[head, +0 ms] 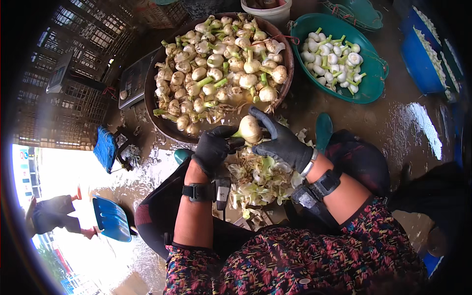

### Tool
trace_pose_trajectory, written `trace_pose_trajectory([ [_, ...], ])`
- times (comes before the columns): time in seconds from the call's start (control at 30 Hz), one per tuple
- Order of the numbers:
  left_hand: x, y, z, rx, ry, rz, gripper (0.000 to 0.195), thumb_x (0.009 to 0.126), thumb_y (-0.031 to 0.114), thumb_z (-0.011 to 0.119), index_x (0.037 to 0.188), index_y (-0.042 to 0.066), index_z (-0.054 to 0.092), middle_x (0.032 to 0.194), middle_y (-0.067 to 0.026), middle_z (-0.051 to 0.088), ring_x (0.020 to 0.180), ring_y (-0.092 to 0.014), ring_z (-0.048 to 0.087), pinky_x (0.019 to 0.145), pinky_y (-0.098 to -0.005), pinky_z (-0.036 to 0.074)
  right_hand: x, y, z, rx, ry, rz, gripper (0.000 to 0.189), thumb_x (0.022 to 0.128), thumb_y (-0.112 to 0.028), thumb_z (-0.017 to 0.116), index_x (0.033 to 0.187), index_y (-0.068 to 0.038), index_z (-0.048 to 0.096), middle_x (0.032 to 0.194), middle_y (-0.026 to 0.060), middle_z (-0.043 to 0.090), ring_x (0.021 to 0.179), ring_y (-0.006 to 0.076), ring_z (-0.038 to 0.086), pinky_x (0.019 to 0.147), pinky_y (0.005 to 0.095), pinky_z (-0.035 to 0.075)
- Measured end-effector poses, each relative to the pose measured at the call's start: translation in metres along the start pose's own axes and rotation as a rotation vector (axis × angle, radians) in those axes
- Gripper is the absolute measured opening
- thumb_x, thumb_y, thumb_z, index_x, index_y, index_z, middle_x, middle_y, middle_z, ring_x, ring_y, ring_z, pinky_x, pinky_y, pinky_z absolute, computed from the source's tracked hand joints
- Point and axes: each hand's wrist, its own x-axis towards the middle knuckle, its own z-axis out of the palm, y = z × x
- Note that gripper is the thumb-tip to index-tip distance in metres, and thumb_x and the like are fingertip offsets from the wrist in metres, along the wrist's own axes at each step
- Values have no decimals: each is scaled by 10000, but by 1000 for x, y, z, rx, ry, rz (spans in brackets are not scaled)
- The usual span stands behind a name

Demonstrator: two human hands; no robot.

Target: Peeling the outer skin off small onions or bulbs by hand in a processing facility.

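A pale garlic bulb with a short green stem is held between my two gloved hands, above the near rim of a wide brown basin. My left hand, in a dark glove, has its fingers curled at the stem end. Whether it also holds a tool is hidden. On the other side, my right hand has thumb and forefinger spread around the bulb. Unpeeled garlic bulbs with soil-stained skins fill most of the basin, with brownish water at its near side. Below my hands lies a heap of peeled garlic skins.
A green basin holds clean white garlic bulbs. Blue tubs of white pieces stand at far right. On the left are a scale, a blue-topped stool and a blue dustpan. Another person's legs show there.
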Motion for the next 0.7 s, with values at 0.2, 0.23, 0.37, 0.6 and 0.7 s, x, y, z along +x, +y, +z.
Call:
trace_pose_trajectory([
  [0.2, -28, -19, 32, -801, 108, 298, 392, 870, 166, 522, 1211, 0, 426, 1007, -88, 574, 892, -171, 575, 750, -292, 489, -3, -20, 6, 0, -40, -49, 722, 593, -62, 751, 1221, -37, 396, 1171, 65, 451, 1081, 152, 452, 913, 304, 407],
  [0.23, -26, -18, 35, -685, 166, 367, 392, 873, 174, 520, 1207, -6, 424, 1017, -87, 569, 902, -172, 571, 755, -299, 490, -4, -22, 6, -4, -38, -47, 722, 593, -62, 751, 1221, -37, 396, 1171, 65, 451, 1081, 152, 452, 913, 304, 407],
  [0.37, -20, -12, 41, 288, 461, 639, 266, 859, 92, 531, 1102, -13, 504, 949, -60, 575, 805, -149, 571, 679, -274, 474, -6, -26, 8, -88, 48, -160, 717, 562, -88, 780, 1186, -26, 432, 1118, 69, 499, 1015, 145, 500, 870, 293, 437],
  [0.6, -16, -6, 44, -362, 338, 318, 219, 873, 204, 534, 924, -6, 567, 797, -28, 596, 697, -81, 541, 593, -230, 456, -7, -15, 14, 117, 130, -76, 661, 589, -35, 754, 1179, -8, 457, 1092, 68, 540, 951, 154, 552, 820, 290, 477],
  [0.7, -16, -7, 44, -375, 321, 294, 199, 882, 186, 513, 854, -5, 561, 754, -13, 582, 631, -61, 508, 544, -226, 438, -9, -20, 10, 349, 108, 99, 597, 677, 14, 673, 1216, -9, 416, 1097, 79, 505, 1003, 147, 514, 796, 253, 487],
])
